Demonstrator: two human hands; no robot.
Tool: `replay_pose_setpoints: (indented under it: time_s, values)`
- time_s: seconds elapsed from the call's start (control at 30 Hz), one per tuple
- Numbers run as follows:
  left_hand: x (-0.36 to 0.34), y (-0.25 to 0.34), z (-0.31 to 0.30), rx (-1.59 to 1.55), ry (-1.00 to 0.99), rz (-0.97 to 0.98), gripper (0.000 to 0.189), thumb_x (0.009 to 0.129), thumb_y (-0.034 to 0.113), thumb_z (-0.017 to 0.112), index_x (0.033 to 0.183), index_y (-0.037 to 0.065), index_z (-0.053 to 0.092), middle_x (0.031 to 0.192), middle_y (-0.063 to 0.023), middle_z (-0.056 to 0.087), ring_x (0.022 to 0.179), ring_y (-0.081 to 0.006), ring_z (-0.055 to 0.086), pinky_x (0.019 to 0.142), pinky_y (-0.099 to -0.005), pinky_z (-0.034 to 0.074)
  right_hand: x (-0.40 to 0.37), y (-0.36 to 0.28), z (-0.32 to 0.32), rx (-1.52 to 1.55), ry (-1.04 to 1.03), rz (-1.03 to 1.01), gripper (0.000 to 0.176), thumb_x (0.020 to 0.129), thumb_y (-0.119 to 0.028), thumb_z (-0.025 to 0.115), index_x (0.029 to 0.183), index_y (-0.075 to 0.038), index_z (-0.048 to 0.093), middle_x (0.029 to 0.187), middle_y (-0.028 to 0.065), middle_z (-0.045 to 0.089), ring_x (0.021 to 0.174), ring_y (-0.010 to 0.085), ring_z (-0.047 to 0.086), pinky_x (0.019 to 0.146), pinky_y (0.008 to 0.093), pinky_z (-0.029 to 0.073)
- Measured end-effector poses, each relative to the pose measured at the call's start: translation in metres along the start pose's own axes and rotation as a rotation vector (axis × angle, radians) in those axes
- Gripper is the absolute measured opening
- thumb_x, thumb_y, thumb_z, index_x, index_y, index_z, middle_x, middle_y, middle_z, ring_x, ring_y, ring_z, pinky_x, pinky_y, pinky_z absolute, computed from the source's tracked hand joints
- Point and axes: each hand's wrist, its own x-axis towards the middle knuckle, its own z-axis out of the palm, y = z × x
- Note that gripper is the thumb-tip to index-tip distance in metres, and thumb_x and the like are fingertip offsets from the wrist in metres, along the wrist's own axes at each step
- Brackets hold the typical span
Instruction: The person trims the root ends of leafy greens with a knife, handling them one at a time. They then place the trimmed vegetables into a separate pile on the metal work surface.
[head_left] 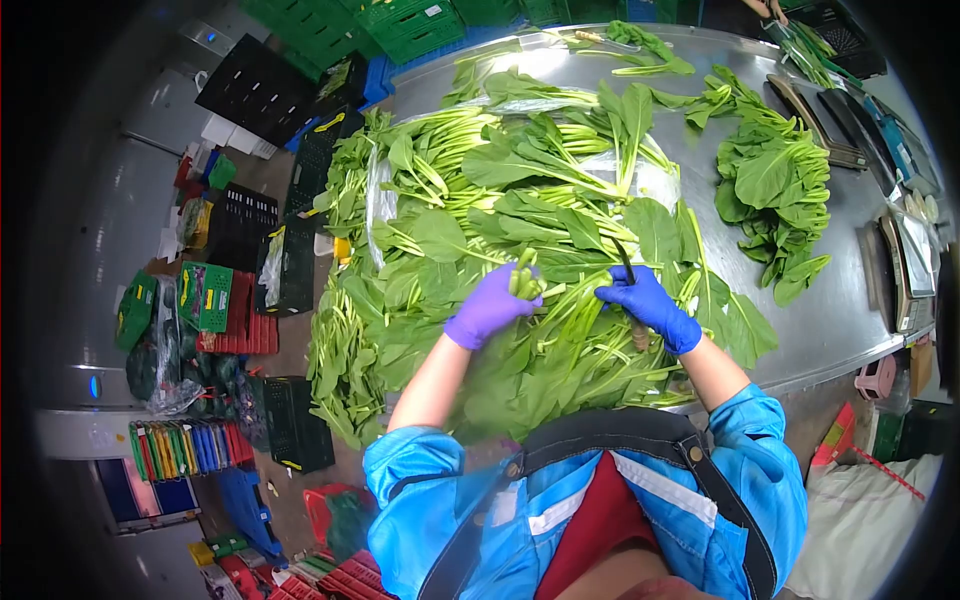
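Note:
A large heap of leafy greens [440, 235] with pale green stems covers the metal table [690, 190] in front of me. In a purple glove, my left hand [493, 308] is closed around a small bunch of stems [526, 280], their ends poking up past the fingers. My right hand [652, 303], gloved in blue, grips a knife [624, 260]. Its dark narrow blade points away from me, and a brown handle end shows below the palm. More stems [575, 312] lie between the two hands, right at the right fingertips.
A separate pile of greens [775, 180] lies on the table's right side, near scales [905, 275] along that edge. Black crates [290, 265] stand left of the table, green crates [410, 30] behind it. Another person's hand [768, 8] shows at the top right.

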Motion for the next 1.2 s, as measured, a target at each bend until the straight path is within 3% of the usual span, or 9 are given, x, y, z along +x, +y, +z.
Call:
replay_pose_setpoints:
  time_s: [0.1, 0.27, 0.4, 0.47, 0.73, 0.8, 0.9, 1.07, 1.2]
  values:
    - [0.011, -0.015, 0.018, 0.648, 0.368, 0.679, 0.026, 0.067, 0.006, 0.071, 0.090, 0.002, 0.059, 0.087, -0.0041, 0.063, 0.084, -0.0127, 0.057, 0.080, -0.0283, 0.045, -0.003, -0.008, 0.010, -0.170, -0.003, -0.030, 0.023, 0.075, -0.020, 0.070, 0.077, 0.001, 0.060, 0.063, 0.0011, 0.055, 0.059, 0.0072, 0.047, 0.056, 0.0257, 0.041]
    - [0.007, 0.010, 0.031, 0.181, -0.104, 0.055, 0.025, 0.067, 0.007, 0.071, 0.089, 0.004, 0.061, 0.087, -0.0088, 0.066, 0.078, -0.0168, 0.060, 0.076, -0.0308, 0.047, 0.005, 0.008, 0.009, -0.407, -0.114, -0.062, 0.031, 0.072, -0.028, 0.068, 0.075, 0.001, 0.060, 0.059, 0.0100, 0.054, 0.055, 0.0153, 0.049, 0.056, 0.0317, 0.043]
    - [-0.002, 0.032, 0.016, 0.755, 0.254, 0.152, 0.025, 0.069, 0.009, 0.068, 0.092, 0.001, 0.061, 0.093, -0.0161, 0.065, 0.080, -0.0278, 0.063, 0.076, -0.0311, 0.048, 0.012, 0.017, -0.006, -0.676, 0.112, -0.016, 0.038, 0.070, -0.035, 0.067, 0.074, 0.002, 0.059, 0.063, 0.0199, 0.056, 0.054, 0.0267, 0.052, 0.057, 0.0374, 0.045]
    - [0.004, 0.023, 0.010, 1.163, 0.693, 0.796, 0.024, 0.068, 0.009, 0.068, 0.089, 0.002, 0.060, 0.104, -0.0198, 0.063, 0.086, -0.0332, 0.061, 0.077, -0.0326, 0.047, 0.014, 0.020, -0.003, -0.691, 0.120, -0.053, 0.038, 0.072, -0.034, 0.068, 0.074, 0.003, 0.059, 0.063, 0.0198, 0.056, 0.053, 0.0270, 0.052, 0.057, 0.0377, 0.045]
    - [0.016, 0.019, 0.025, 0.013, 0.308, 0.129, 0.037, 0.064, 0.015, 0.082, 0.086, 0.005, 0.054, 0.078, 0.0001, 0.057, 0.074, -0.0088, 0.053, 0.067, -0.0254, 0.045, 0.054, 0.016, -0.012, 0.066, 0.088, -0.085, 0.031, 0.082, -0.027, 0.064, 0.104, -0.004, 0.065, 0.076, 0.0040, 0.066, 0.062, 0.0121, 0.059, 0.055, 0.0302, 0.047]
    - [0.012, 0.019, 0.013, 0.001, 0.319, 0.153, 0.038, 0.065, 0.010, 0.080, 0.095, 0.005, 0.056, 0.078, 0.0026, 0.057, 0.075, -0.0088, 0.055, 0.069, -0.0244, 0.046, 0.074, 0.034, -0.054, -0.887, 0.298, -0.158, 0.028, 0.074, -0.020, 0.064, 0.096, -0.004, 0.065, 0.085, 0.0198, 0.065, 0.071, 0.0341, 0.063, 0.067, 0.0389, 0.050]
    - [0.001, 0.042, 0.012, -0.097, 0.300, 0.348, 0.047, 0.069, 0.007, 0.075, 0.113, 0.004, 0.057, 0.085, 0.0008, 0.059, 0.080, -0.0089, 0.056, 0.078, -0.0245, 0.047, 0.092, 0.084, -0.068, -1.070, 0.214, -0.196, 0.028, 0.071, -0.019, 0.067, 0.092, -0.002, 0.065, 0.082, 0.0193, 0.064, 0.076, 0.0385, 0.060, 0.070, 0.0364, 0.049]
    - [-0.008, 0.045, -0.009, 0.141, 0.315, 0.213, 0.030, 0.070, 0.009, 0.072, 0.099, 0.004, 0.065, 0.098, -0.0047, 0.062, 0.093, -0.0124, 0.057, 0.080, -0.0277, 0.047, 0.071, 0.024, -0.059, -0.531, 0.218, -0.214, 0.028, 0.075, -0.022, 0.067, 0.095, -0.003, 0.067, 0.086, 0.0203, 0.065, 0.074, 0.0290, 0.064, 0.068, 0.0367, 0.048]
    - [-0.014, 0.058, 0.022, 1.015, 0.390, 0.845, 0.031, 0.059, 0.008, 0.070, 0.089, 0.008, 0.064, 0.126, -0.0151, 0.050, 0.119, -0.0350, 0.043, 0.098, -0.0416, 0.037, 0.016, -0.067, -0.030, -0.719, -0.008, -0.249, 0.030, 0.078, -0.021, 0.069, 0.098, 0.000, 0.065, 0.085, 0.0160, 0.066, 0.070, 0.0243, 0.062, 0.067, 0.0331, 0.048]
